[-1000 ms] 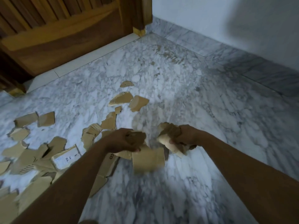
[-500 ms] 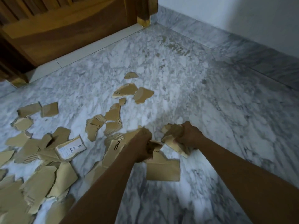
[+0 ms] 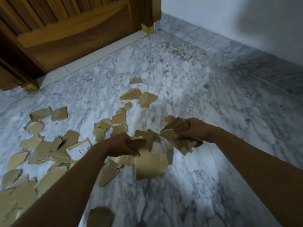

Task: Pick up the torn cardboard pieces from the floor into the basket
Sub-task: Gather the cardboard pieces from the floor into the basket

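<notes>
Your left forearm covers part of the heap of torn cardboard pieces [image 3: 49, 148] on the floor at the left, so what lies under it is hidden. The heap also runs off the left and lower edges of the view. A dark rounded blur [image 3: 100, 217] at the bottom edge is too soft to name.

Your left hand [image 3: 121, 145] has its fingers curled round several brown scraps. A large flat piece [image 3: 150, 166], roughly rectangular, hangs below your knuckles. It is blurred, and you cannot tell whether its lower edge touches the floor. Your right hand [image 3: 195, 130] is clamped on a crumpled wad [image 3: 177, 133] of scraps, just beside the left hand's load. Your fingers hide part of the wad.

The loose pieces are matte brown with ragged edges, and some show the ribbed inner layer. A labelled piece [image 3: 78, 149], white-faced with print too small to read, lies just beside your left wrist. A small cluster of scraps [image 3: 131, 95] lies farthest out, well apart from the heap.

The floor [image 3: 213, 104] is glossy grey-white veined marble with brownish specks towards the corner. A slatted wooden door [image 3: 73, 30] is cut off at the top, and a plain pale wall [image 3: 229, 17] stands on the right above a marble skirting [image 3: 246, 53].
</notes>
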Tool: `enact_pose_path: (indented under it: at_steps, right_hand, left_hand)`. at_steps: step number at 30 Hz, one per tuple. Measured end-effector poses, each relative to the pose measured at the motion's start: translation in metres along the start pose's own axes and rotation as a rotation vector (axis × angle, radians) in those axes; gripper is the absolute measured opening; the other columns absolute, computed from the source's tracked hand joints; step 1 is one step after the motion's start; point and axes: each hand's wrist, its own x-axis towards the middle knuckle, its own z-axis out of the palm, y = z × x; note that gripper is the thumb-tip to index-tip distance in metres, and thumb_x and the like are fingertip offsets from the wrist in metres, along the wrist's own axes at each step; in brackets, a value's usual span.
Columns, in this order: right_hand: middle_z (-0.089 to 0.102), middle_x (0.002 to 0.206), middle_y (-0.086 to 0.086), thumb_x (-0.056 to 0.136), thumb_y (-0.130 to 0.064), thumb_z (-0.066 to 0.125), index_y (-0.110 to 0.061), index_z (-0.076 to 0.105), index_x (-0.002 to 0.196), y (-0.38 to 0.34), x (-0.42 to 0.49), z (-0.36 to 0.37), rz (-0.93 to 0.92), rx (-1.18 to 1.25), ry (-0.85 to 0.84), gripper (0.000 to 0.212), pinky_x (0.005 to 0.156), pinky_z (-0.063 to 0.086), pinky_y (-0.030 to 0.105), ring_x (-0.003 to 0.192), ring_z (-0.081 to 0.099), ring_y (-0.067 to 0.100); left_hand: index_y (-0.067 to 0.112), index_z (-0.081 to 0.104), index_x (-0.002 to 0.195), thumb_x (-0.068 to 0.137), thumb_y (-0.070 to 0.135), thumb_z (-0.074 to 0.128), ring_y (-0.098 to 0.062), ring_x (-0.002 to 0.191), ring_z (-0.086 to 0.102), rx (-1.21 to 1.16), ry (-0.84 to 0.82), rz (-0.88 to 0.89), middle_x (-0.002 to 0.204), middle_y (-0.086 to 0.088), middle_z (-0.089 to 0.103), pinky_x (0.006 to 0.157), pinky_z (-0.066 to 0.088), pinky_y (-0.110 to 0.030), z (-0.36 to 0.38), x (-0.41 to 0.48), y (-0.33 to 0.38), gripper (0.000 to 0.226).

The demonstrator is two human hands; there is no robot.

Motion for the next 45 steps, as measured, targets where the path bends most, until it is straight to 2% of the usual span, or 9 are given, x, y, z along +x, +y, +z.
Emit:
enact_pose_path:
  at_steps: [7, 13, 19, 27, 31, 34, 37, 42, 45]
  right_hand:
    - [0.072, 0.108, 0.011, 0.076, -0.028, 0.086, -0.009, 0.073, 0.107, -0.034, 0.048, 0.071, 0.104, -0.040, -0.042, 0.039, 0.095, 0.056, 0.042, 0.105, 0.067, 0.026]
    - [0.031, 0.135, 0.010, 0.068, -0.049, 0.074, -0.024, 0.050, 0.121, -0.049, 0.089, 0.147, 0.314, -0.561, 0.082, 0.064, 0.095, 0.041, 0.051, 0.125, 0.029, 0.040]
    - [0.059, 0.117, 0.010, 0.065, -0.040, 0.084, -0.024, 0.046, 0.122, -0.046, 0.090, 0.151, 0.255, -0.443, 0.143, 0.071, 0.088, 0.053, 0.041, 0.109, 0.058, 0.035]
    - [0.057, 0.107, 0.012, 0.080, -0.040, 0.073, -0.023, 0.028, 0.128, -0.019, 0.071, 0.146, 0.189, -0.004, 0.227, 0.068, 0.071, 0.056, 0.044, 0.096, 0.063, 0.032]
    - [0.070, 0.105, 0.003, 0.072, -0.035, 0.086, -0.025, 0.064, 0.121, -0.014, 0.031, 0.100, 0.116, 0.203, 0.328, 0.055, 0.074, 0.060, 0.043, 0.096, 0.070, 0.026]
    - [0.074, 0.086, 0.011, 0.082, -0.023, 0.081, -0.022, 0.073, 0.116, -0.032, -0.006, 0.066, 0.009, 0.456, 0.292, 0.034, 0.053, 0.053, 0.041, 0.067, 0.069, 0.031]
    - [0.062, 0.070, 0.016, 0.092, -0.023, 0.070, -0.016, 0.071, 0.113, -0.060, -0.039, 0.046, -0.117, 0.580, 0.223, 0.023, 0.046, 0.037, 0.030, 0.047, 0.050, 0.024]
    - [0.062, 0.097, 0.038, 0.094, -0.019, 0.067, -0.030, 0.070, 0.123, -0.083, -0.099, 0.023, -0.248, 0.586, 0.362, 0.031, 0.050, 0.042, 0.044, 0.068, 0.055, 0.043]
    - [0.070, 0.111, 0.025, 0.095, -0.016, 0.068, -0.025, 0.068, 0.128, -0.065, -0.145, 0.007, -0.239, 0.627, 0.523, 0.034, 0.061, 0.053, 0.059, 0.093, 0.068, 0.046]
  left_hand:
    - [0.022, 0.071, 0.068, 0.070, 0.040, 0.086, -0.007, 0.059, 0.058, -0.033, 0.003, -0.095, 0.063, 0.008, 0.065, 0.065, 0.042, -0.027, -0.009, -0.034, -0.033, 0.024]
    - [0.014, 0.076, 0.085, 0.071, 0.042, 0.086, -0.003, 0.066, 0.064, -0.187, 0.093, -0.121, 0.073, 0.003, 0.071, 0.063, 0.045, -0.021, 0.006, -0.047, -0.071, 0.033]
    - [0.000, 0.073, 0.084, 0.074, 0.026, 0.086, 0.004, 0.052, 0.056, -0.334, 0.159, -0.079, 0.061, 0.006, 0.063, 0.054, 0.040, -0.013, 0.026, -0.050, -0.084, 0.031]
    - [0.009, 0.076, 0.081, 0.071, 0.028, 0.088, -0.011, 0.067, 0.070, -0.561, 0.336, -0.106, 0.075, -0.004, 0.076, 0.063, 0.051, -0.022, 0.008, -0.058, -0.097, 0.024]
    - [0.003, 0.074, 0.081, 0.072, 0.019, 0.086, -0.019, 0.070, 0.072, -0.734, 0.479, -0.131, 0.076, -0.010, 0.076, 0.065, 0.054, -0.030, -0.006, -0.060, -0.071, 0.022]
    - [0.010, 0.075, 0.080, 0.070, 0.028, 0.088, -0.023, 0.076, 0.073, -0.720, 0.558, -0.116, 0.078, -0.009, 0.076, 0.072, 0.059, -0.037, -0.022, -0.049, -0.032, 0.024]
    - [0.012, 0.076, 0.078, 0.075, 0.023, 0.084, -0.024, 0.076, 0.072, -0.739, 0.491, 0.002, 0.078, -0.010, 0.075, 0.074, 0.058, -0.036, -0.038, -0.042, 0.027, 0.014]
    - [0.001, 0.072, 0.091, 0.079, 0.020, 0.081, -0.022, 0.061, 0.067, -0.760, 0.174, 0.232, 0.074, -0.012, 0.072, 0.049, 0.050, -0.028, -0.039, -0.038, 0.135, 0.025]
    - [-0.005, 0.070, 0.101, 0.081, 0.018, 0.077, -0.021, 0.060, 0.067, -0.731, 0.001, 0.262, 0.074, -0.010, 0.071, 0.047, 0.048, -0.026, -0.026, -0.036, 0.187, 0.031]
